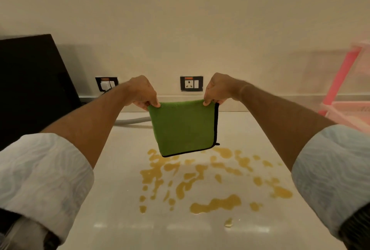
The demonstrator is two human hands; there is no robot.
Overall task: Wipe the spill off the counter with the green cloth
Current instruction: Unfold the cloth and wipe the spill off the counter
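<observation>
Nearest the camera, two rolled pale sleeves (40,173) frame the view, one on each forearm, both arms extended forward over a pale glossy tabletop (112,199).

On the tabletop between the arms lies the spill (200,181): a yellow-brown liquid broken into many separate blotches and droplets, the largest elongated patch toward the near side, a small isolated drop nearest the camera. The spill is unwiped.

Above the far part of the spill hangs the green cloth (183,127), folded to a rough square with black edging along its right side and bottom edge. It is held in the air, clear of the tabletop; its lower edge overlaps the far fringe of the spill in the view, but does not touch it.

The left hand (143,92) is closed in a pinch on the cloth's upper left corner. The right hand (217,89) is closed in a pinch on the upper right corner. The top edge is stretched between them.

Beyond the cloth, a grey hose (132,120) lies on the tabletop. At far left stands a large black appliance (30,81). On the wall are two socket plates: one with a white plug (106,85), one unoccupied (191,83). At far right, a pink rack (344,93), blurred.
</observation>
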